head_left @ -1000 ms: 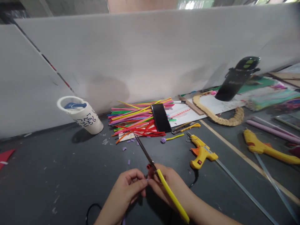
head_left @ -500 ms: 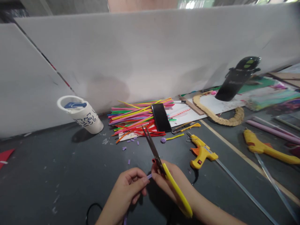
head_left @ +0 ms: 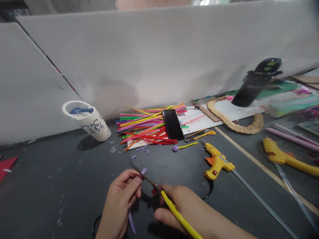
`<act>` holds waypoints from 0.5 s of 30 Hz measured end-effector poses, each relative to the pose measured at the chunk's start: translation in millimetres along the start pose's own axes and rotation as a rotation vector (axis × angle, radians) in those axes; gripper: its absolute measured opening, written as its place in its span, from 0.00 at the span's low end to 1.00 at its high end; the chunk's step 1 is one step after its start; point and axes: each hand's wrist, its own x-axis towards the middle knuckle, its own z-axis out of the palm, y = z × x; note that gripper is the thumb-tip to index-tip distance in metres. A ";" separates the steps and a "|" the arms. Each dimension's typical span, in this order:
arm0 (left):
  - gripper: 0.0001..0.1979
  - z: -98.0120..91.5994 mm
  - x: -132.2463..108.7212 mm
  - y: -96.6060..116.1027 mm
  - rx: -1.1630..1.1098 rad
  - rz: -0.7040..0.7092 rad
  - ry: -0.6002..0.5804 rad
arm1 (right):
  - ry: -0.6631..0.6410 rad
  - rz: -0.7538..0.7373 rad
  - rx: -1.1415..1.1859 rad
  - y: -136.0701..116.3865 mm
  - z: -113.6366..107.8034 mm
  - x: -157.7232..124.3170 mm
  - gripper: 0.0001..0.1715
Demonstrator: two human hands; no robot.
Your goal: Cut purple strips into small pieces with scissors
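Note:
My left hand [head_left: 124,194] pinches a thin purple foam strip [head_left: 132,221], whose long end hangs below the fingers while a short tip sticks out above them. My right hand [head_left: 180,204] is closed on a pair of yellow-handled scissors [head_left: 173,209]. The scissor blades point to the upper left and lie across the strip's tip, right by the left fingertips. A small red coiled piece [head_left: 154,192] shows beside the blades, near the right fingers. Little purple offcuts [head_left: 133,157] are scattered on the dark table beyond my hands.
Colourful strips [head_left: 142,124] lie in a heap, a black phone [head_left: 172,124] on top. A white tumbler [head_left: 96,126] stands left; a black bottle [head_left: 253,88] stands back right. Two yellow glue guns [head_left: 217,162] lie right. A purple ball on a yellow stem [head_left: 175,148] lies ahead.
The scissors have swung down to the left, from pointing upward to lying across the strip. My left hand has moved slightly left and turned the strip's tip upward.

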 end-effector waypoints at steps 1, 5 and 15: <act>0.09 0.0 0.2 0.1 0.008 -0.003 0.000 | 0.000 -0.002 0.000 0.0 0.3 -0.3 0.26; 0.10 0.0 1.3 1.2 0.045 0.016 0.000 | -0.004 0.007 -0.008 -0.5 0.5 -0.9 0.26; 0.10 -1.9 2.4 -2.9 0.090 0.045 -0.043 | 0.003 0.023 -0.047 -2.0 0.3 1.2 0.25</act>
